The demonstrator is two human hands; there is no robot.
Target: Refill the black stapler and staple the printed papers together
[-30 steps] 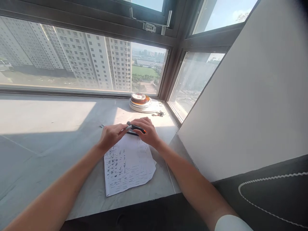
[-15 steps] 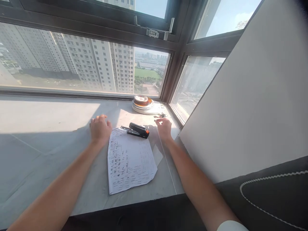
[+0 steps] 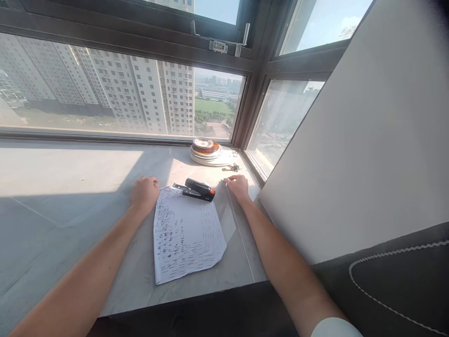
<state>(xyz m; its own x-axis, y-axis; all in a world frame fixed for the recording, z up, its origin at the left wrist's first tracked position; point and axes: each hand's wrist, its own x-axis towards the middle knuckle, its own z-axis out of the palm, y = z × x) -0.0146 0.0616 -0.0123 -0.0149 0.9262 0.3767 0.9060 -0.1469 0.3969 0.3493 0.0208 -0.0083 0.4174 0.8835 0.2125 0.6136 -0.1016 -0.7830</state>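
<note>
Head view: on the grey marble-patterned counter (image 3: 70,215), a white handwritten paper sheet (image 3: 191,229) lies at lower centre. The left hand (image 3: 145,193) is beside its upper left corner, fingers curled, grip indeterminable. The right hand (image 3: 239,188), right of centre, pinches a small dark piece (image 3: 224,180), too small to identify. Both hands have released the black plastic, orange-ended stapler (image 3: 199,189) at centre, leaving it unoperated on the sheet's upper edge.

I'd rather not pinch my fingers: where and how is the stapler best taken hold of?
Probably grip the stapler around its right end, by the orange tab, coming from the right, where the right hand is. Its halves meet there, whereas they gape at the left, with a narrow strip sticking out.
</note>
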